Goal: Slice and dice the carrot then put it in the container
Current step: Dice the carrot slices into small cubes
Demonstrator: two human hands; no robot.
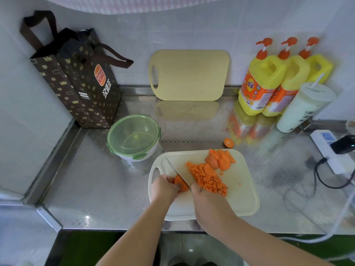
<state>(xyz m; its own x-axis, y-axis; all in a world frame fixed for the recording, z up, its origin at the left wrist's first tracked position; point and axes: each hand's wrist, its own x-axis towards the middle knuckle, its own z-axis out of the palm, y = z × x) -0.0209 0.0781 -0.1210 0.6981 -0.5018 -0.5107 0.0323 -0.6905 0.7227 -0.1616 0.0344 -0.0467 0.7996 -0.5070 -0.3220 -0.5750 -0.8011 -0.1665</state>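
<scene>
Orange carrot slices sit pinched under the left hand at lower centre, on the cutting board. The right hand grips the knife; fingertips are best kept tucked back. Lidded container waits centre left.
</scene>
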